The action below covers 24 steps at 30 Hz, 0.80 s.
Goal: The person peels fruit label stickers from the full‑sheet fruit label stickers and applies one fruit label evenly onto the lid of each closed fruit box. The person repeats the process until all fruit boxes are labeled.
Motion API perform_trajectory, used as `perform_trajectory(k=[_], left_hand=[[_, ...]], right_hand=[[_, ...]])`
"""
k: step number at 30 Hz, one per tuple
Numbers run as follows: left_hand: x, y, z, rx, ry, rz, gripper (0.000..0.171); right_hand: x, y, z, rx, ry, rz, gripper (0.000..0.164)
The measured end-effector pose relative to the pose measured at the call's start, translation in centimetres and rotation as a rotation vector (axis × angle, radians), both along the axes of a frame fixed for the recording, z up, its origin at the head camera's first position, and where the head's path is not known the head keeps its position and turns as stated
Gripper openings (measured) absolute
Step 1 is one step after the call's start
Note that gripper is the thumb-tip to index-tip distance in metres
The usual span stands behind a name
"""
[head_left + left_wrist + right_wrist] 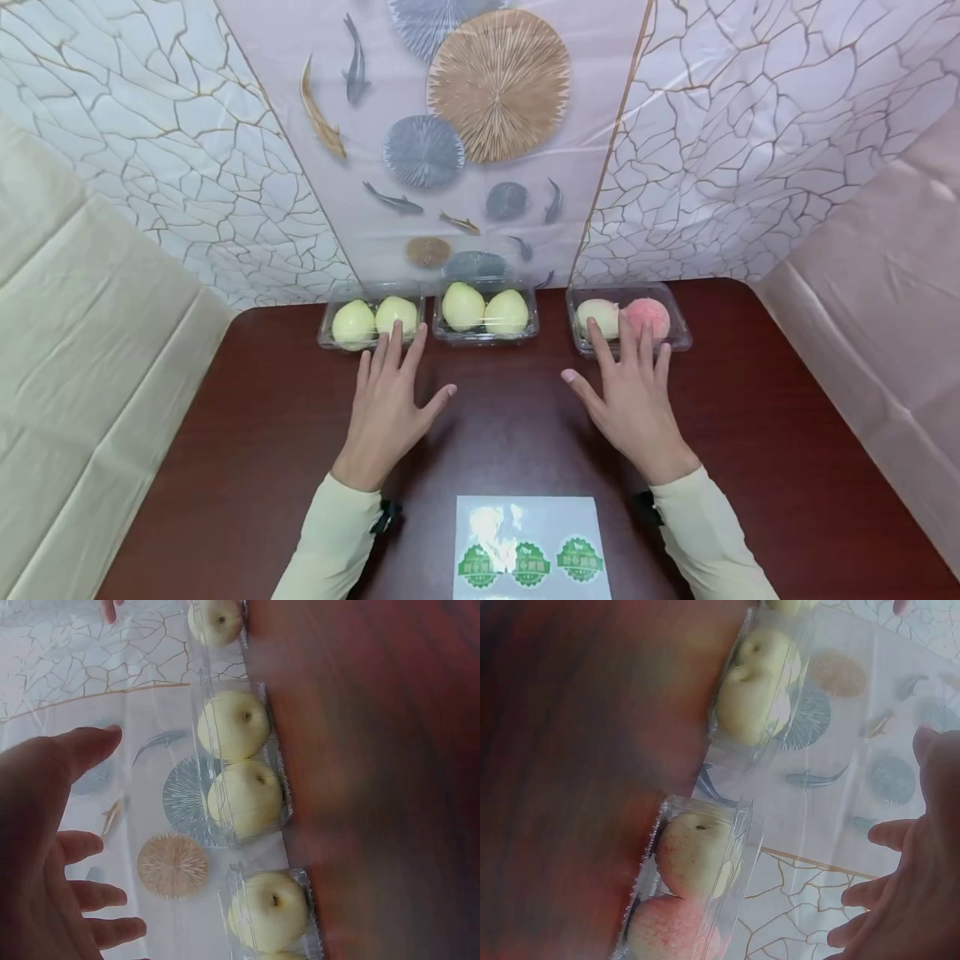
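Three clear plastic boxes stand in a row at the table's back edge, each with two fruits inside. The left box (pixel 322 337) and the middle box (pixel 486 337) contain pale yellow fruits (pixel 247 799), smooth with a stem hollow. In the right box (pixel 681 337) are a cream fruit with pink specks (pixel 697 851) and a pink peach-like fruit (pixel 649 317). My left hand (pixel 386 412) hovers in front of the left box, fingers spread, fingertips overlapping it in the head view. Likewise spread, my right hand (pixel 636 407) overlaps the right box's front. Neither hand holds anything.
A white sheet (pixel 531 512) bearing three green round stickers (pixel 531 564) lies at the front of the dark red-brown table (pixel 247 467). Behind the boxes rises a patterned cloth (pixel 480 208) with fish and round leaves. Pale panels (pixel 90 350) flank the table on both sides.
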<state>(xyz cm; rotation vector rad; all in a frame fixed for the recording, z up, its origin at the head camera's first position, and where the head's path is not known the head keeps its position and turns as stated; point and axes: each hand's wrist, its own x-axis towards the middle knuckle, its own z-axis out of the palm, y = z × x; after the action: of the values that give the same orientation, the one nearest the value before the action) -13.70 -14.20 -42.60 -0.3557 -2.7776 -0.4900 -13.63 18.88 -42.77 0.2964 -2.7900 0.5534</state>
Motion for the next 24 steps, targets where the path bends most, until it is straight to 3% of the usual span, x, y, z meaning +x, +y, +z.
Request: perform_trajectory(k=[9,18,24], left_hand=[[1.3,0.0,-0.7,-0.042,-0.017,0.031,0.101],[1.4,1.0,-1.0,-0.028,-0.06,0.052,0.101],[1.6,1.4,-1.1,-0.001,-0.054,0.05,0.098]], right_hand=[[1.9,0.0,-0.8,0.03,-0.034,-0.013,0.084],[2.0,0.1,-1.1,-0.02,-0.076,-0.032,0.084],[1.6,0.4,-1.2,-0.097,-0.047,-0.055,0.082]])
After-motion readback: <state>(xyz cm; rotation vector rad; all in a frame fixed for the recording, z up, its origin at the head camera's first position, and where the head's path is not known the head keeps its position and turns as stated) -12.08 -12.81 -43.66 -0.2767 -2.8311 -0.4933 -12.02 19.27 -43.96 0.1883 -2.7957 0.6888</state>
